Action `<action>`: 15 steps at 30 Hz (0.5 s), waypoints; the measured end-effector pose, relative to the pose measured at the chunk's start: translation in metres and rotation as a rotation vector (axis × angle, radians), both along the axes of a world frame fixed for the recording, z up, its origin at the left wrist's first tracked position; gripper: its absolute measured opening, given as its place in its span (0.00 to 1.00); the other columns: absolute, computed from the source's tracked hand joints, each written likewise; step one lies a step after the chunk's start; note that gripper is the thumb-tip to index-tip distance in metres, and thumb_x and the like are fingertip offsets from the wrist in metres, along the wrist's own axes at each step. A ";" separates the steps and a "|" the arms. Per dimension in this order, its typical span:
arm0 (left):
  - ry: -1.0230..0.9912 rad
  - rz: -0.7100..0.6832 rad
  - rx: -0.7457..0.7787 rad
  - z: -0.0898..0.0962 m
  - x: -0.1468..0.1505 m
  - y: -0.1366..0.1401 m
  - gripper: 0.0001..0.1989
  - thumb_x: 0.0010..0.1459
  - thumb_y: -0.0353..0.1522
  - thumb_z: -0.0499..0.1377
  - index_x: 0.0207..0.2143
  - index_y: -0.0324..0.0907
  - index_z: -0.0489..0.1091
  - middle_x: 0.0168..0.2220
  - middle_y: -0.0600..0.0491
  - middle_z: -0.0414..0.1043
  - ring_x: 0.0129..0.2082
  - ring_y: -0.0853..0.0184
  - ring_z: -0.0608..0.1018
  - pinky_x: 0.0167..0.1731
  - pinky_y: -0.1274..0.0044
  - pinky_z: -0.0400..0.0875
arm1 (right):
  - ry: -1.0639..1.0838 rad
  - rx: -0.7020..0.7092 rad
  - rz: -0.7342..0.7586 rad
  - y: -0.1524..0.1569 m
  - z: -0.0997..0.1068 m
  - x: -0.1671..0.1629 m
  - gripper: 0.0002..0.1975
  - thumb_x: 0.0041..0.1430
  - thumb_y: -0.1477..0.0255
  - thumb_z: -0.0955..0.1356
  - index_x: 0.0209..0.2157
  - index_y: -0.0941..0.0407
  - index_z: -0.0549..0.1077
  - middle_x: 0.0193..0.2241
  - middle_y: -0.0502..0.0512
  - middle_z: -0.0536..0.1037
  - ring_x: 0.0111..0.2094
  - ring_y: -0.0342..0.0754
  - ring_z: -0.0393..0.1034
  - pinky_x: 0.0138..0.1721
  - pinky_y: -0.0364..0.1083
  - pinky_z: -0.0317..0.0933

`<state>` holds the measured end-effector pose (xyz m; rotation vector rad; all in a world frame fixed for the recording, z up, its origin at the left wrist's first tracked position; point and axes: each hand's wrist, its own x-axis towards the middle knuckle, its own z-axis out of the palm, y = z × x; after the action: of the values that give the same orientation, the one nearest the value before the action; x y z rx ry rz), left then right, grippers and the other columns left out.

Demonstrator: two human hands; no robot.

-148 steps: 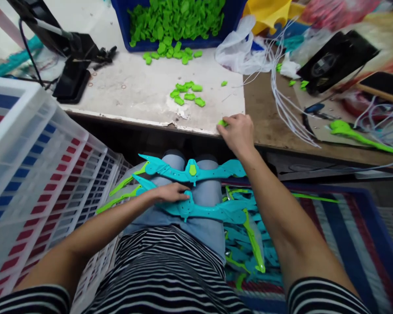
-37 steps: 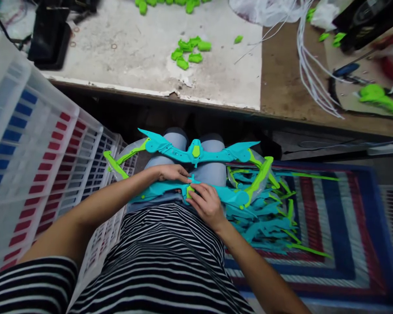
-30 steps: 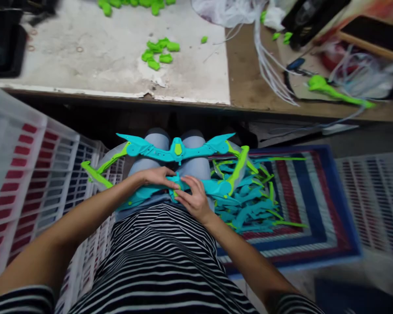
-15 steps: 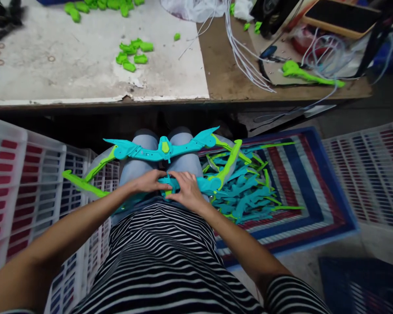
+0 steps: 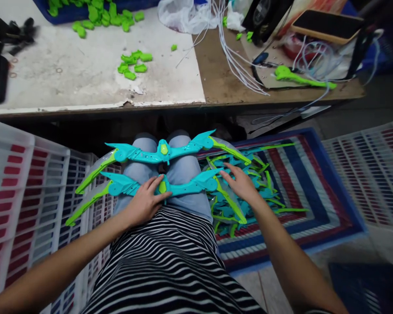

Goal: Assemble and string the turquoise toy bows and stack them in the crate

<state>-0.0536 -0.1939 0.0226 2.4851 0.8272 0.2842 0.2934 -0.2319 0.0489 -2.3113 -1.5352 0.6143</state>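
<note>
- Your left hand [image 5: 143, 205] lies across the middle of the nearer turquoise plastic bow with lime-green limbs [image 5: 186, 188], fingers and thumb touching it; whether they grip underneath, you can't tell from here.
- Over on the other side, your right hand [image 5: 242, 183] has thumb and fingers apart, right at that bow's pointed turquoise tip; contact there is too close to call.
- Ahead of you runs the workbench with its scuffed white and brown top [image 5: 85, 74].
- Down to your right sits the big rectangular bin striped in blue, red and white [image 5: 317, 174], a jumbled pile of turquoise and green plastic bows [image 5: 245, 196] in it.
- On your left stands the white plastic lattice crate [image 5: 29, 141].
- Across your light-blue denim lap [image 5: 183, 172] go two bows: the nearer one at your waist, and the farther turquoise bow with green limbs [image 5: 183, 151] towards your knees, roughly parallel.
- Up on the bench, a dark-screened phone with a tan edge [image 5: 327, 24] sits at the right, near a long lime-green plastic piece [image 5: 301, 78].
- Smallest now: small lime-green plastic pieces [image 5: 130, 75] cluster on the white top, and a faceted green insert [image 5: 163, 186] shows in the nearer bow's centre, right beside your left fingers.
</note>
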 end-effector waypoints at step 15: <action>0.255 -0.237 -0.787 0.022 0.206 0.062 0.27 0.51 0.51 0.58 0.32 0.34 0.73 0.31 0.50 0.72 0.30 0.66 0.72 0.26 0.79 0.61 | 0.052 -0.077 -0.152 -0.091 -0.021 0.018 0.21 0.38 0.53 0.69 0.31 0.54 0.73 0.16 0.50 0.72 0.19 0.52 0.69 0.20 0.45 0.59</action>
<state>0.1522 -0.1320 0.0447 1.8502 0.5730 -0.3853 0.3109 -0.3227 0.0275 -2.4211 -1.3202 0.6982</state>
